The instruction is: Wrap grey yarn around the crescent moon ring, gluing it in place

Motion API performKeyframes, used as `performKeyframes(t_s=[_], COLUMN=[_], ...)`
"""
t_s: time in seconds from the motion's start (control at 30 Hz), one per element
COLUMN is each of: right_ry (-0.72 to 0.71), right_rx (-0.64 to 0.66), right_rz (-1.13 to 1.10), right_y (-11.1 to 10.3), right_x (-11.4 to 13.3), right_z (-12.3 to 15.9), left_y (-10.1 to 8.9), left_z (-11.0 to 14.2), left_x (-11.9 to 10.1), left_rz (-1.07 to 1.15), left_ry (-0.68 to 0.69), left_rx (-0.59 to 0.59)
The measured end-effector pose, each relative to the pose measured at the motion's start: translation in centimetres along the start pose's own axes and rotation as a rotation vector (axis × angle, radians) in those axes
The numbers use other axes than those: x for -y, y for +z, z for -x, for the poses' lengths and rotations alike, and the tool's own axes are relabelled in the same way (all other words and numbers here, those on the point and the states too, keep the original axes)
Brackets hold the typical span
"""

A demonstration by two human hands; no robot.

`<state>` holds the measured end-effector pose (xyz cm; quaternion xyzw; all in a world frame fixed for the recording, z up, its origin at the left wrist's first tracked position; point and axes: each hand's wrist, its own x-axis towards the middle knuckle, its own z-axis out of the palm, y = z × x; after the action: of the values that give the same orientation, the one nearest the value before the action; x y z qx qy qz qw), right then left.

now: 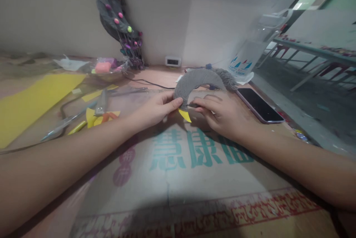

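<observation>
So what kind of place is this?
It looks like a craft corner, maybe in a workshop. The left hand holds a grey yarn moon, a second moon has bright little balls on it, and yellow paper lies nearby.

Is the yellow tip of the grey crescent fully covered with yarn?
No, the yellow tip shows bare below the wrapped part of the grey crescent, near the left hand.

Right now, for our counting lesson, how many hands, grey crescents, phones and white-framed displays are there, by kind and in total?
Left hand and right hand: 2
Held crescent and decorated crescent: 2
Phone: 1
Display: 1
Total: 6
</observation>
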<state>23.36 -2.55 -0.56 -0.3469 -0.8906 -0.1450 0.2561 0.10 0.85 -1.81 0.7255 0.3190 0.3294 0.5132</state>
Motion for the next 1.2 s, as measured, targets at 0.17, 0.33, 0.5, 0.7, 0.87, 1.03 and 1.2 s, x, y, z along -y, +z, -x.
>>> performKeyframes(t_s=[0.17, 0.33, 0.5, 0.7, 0.87, 1.03, 1.2], right_ry=[0.047, 0.008, -0.018, 0.016, 0.027, 0.058, 0.173], right_rx=[-0.015, -0.004, -0.061, -0.031, -0.018, -0.016, -0.02], right_rz=[-0.058, -0.076, -0.058, -0.072, -0.075, -0.119, -0.175], right_y=[0.27, 0.32, 0.67, 0.57, 0.51, 0.6, 0.3], right_x=[-0.45, -0.54, -0.43, -0.2, -0.2, -0.23, 0.07], right_z=[0.28, 0.22, 0.25, 0.15, 0.01, 0.13, 0.25], left_y=[0.01, 0.01, 0.06, 0.04, -0.11, -0.05, 0.08], left_z=[0.03, 0.05, -0.05, 0.1, 0.07, 0.12, 0.06], left_x=[-0.11, -0.3, -0.23, -0.14, 0.03, -0.02, -0.06], left_rz=[0.008, -0.009, -0.033, 0.004, -0.023, -0.012, 0.034], left_ry=[-0.005, -0.012, 0.048, 0.001, 0.009, 0.005, 0.012], left_rx=[-0.005, -0.018, -0.024, -0.003, 0.001, -0.003, -0.021])
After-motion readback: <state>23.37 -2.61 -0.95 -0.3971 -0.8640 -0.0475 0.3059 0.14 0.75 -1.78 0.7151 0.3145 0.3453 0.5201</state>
